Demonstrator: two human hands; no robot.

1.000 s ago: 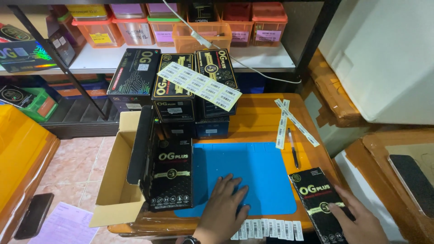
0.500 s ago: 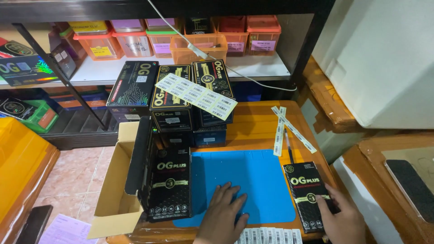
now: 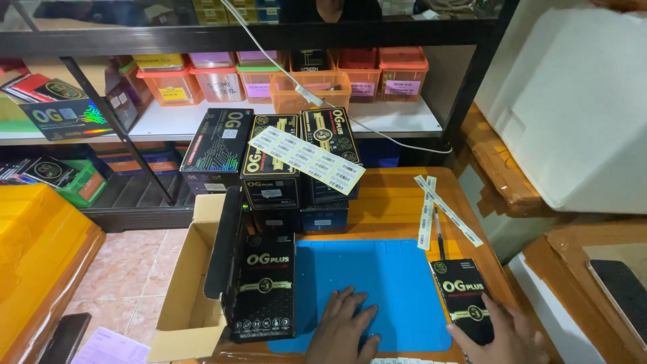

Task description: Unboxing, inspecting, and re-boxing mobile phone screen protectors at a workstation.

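Nearest the wearer, the left hand [image 3: 344,330] lay flat and spread on the blue mat [image 3: 377,283], fingers splayed, gripping nothing. Just to its right, the right hand [image 3: 502,337] rested on the lower right corner of a slim black box [image 3: 465,300] with gold lettering; its fingers lay loosely open over the box rather than closed around it, so it touched without truly holding. That box lay flat at the mat's right edge on the wooden bench [image 3: 397,202], its long axis running away from the person and tilted slightly leftward at the far end. The right hand was plainly the nearer one, with the left well apart across the mat. Left of the mat, a larger black box [image 3: 263,286] stood upright against an open cardboard carton [image 3: 185,290]. Farther back, a pen [image 3: 439,239] and strips of white labels [image 3: 438,205] lay on the bench, then a stack of black boxes [image 3: 300,175] with a label sheet [image 3: 306,158] draped over them. Beyond stood shelving with orange bins [image 3: 310,87].
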